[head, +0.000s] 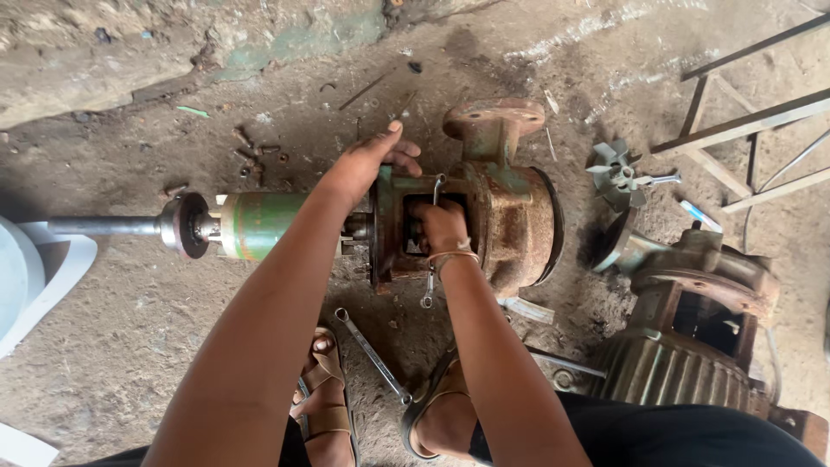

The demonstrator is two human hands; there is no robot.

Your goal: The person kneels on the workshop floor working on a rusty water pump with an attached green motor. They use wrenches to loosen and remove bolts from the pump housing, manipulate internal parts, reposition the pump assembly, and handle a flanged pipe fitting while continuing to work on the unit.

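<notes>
A rusty green cast-iron pump casing lies on the ground. Its left end is steadied by the spread left hand; inside its opening, a slim steel spanner is gripped by the right hand. Fastener loosening is judged underway; another firm turn seems required.

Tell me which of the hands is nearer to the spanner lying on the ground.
Right. The right hand, gripping a wrench at the pump housing, is above the spanner. The left hand rests higher on the pump, farther away.
</notes>
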